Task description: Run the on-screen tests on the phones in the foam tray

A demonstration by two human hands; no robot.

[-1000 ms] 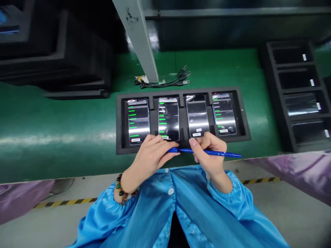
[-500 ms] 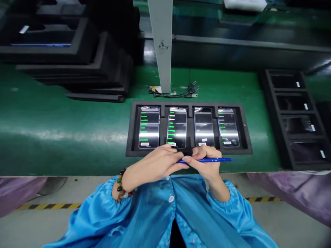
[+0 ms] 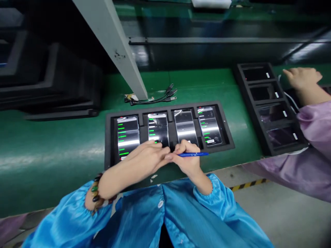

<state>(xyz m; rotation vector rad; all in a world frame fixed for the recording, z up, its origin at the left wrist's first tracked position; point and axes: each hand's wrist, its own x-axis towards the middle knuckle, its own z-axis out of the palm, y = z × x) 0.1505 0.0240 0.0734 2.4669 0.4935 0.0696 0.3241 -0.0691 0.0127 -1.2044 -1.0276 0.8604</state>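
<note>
My right hand (image 3: pixel 188 160) is closed around a blue pen (image 3: pixel 194 154), which points sideways to the right. Close against its thumb, my left hand (image 3: pixel 152 156) has its fingers bent together; what they pinch is hidden. Both hands are over the front edge of a black foam tray (image 3: pixel 229 143). In its slots lie a left phone (image 3: pixel 128 132), a second phone (image 3: pixel 158 129), a third phone (image 3: pixel 184 125) and a right phone (image 3: pixel 210 125), screens up. Green text shows on all but the third, whose screen is dark. My hands cover the lower ends of the middle two.
A grey post (image 3: pixel 121 55) stands behind the tray, black cables (image 3: pixel 155 100) at its foot. Stacked black trays (image 3: pixel 64 86) rise at left. Another phone tray (image 3: pixel 263 137) is at right, beside a co-worker's hand (image 3: pixel 303 79) and purple sleeve (image 3: pixel 317 117).
My view has turned, so the tray and post sit further left and tilted. A co-worker's arm has come into view at right. The pen stays in my right hand.
</note>
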